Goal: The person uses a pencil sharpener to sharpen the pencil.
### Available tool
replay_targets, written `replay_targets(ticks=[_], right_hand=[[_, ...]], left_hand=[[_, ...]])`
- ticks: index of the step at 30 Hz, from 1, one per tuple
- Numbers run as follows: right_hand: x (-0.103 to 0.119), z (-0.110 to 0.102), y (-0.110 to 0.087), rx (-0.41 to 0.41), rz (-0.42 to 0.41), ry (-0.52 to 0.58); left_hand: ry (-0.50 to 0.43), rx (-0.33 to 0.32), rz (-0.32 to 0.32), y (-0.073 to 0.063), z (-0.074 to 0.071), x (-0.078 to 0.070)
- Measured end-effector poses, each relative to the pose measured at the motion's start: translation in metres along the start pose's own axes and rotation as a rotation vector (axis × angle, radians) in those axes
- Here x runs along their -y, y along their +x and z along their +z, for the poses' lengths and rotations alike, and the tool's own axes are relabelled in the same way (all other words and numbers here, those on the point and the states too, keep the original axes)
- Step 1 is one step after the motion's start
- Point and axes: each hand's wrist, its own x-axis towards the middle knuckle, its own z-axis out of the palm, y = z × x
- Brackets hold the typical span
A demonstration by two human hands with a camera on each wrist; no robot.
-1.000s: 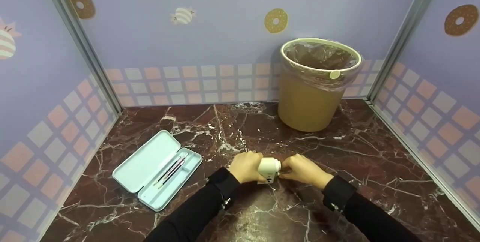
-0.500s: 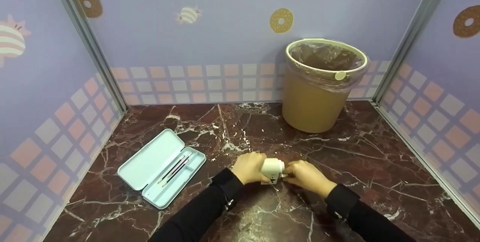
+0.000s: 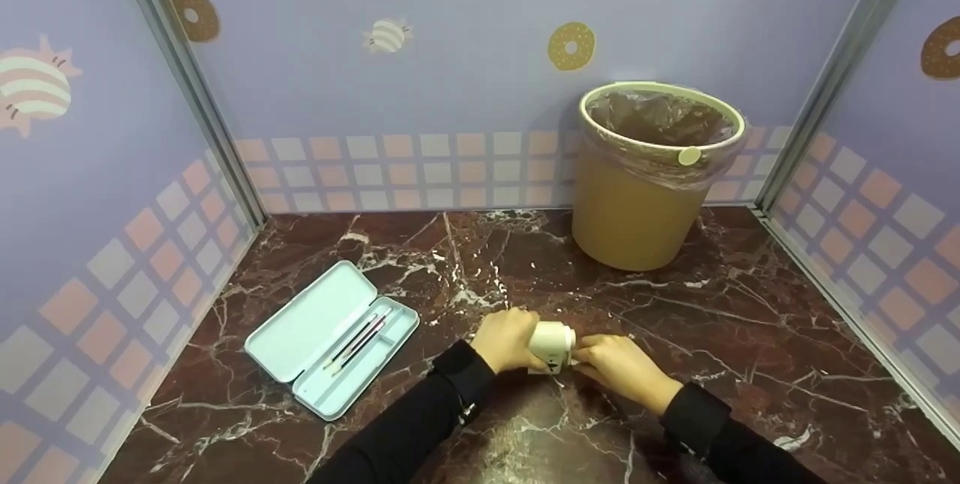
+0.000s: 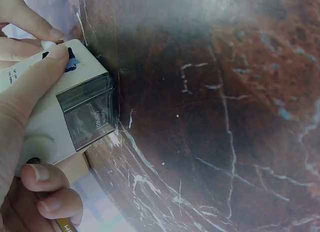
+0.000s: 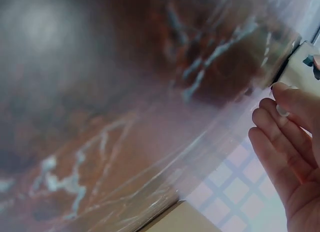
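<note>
A white pencil sharpener (image 3: 550, 343) lies on its side on the marble-patterned table. Its see-through shavings box (image 4: 90, 114) faces the camera in the left wrist view. My left hand (image 3: 508, 339) grips the body, thumb on the printed face. Below its curled fingertips a short bit of a gold-coloured stick with letters (image 4: 65, 225) shows, perhaps a pencil. My right hand (image 3: 621, 368) is at the sharpener's right end, thumb and forefinger pinching a small white knob (image 5: 282, 110) on that side. Most of the knob is hidden by the fingers.
An open light-blue pencil case (image 3: 311, 330) with a few pencils (image 3: 358, 341) stands to the left. At the back right is a tan waste bin (image 3: 637, 206) with a clear liner. Small white crumbs (image 3: 497, 274) dot the table beyond my hands. Patterned walls enclose the table.
My right hand has moved slightly down and nearer to me around the sharpener's end. The left hand keeps its grip. The whole head view has drifted slightly.
</note>
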Motion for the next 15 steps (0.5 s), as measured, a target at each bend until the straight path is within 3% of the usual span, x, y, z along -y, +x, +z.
replay_targets(ticks=[6,15], right_hand=[[0.007,-0.022,-0.007,-0.022,-0.044,0.052],[0.010,-0.050,-0.005,-0.031,-0.044,0.079]], left_hand=[[0.008,-0.015,-0.004,0.002,0.000,-0.001],[0.003,0.019,0.030,0.004,-0.002,-0.001]])
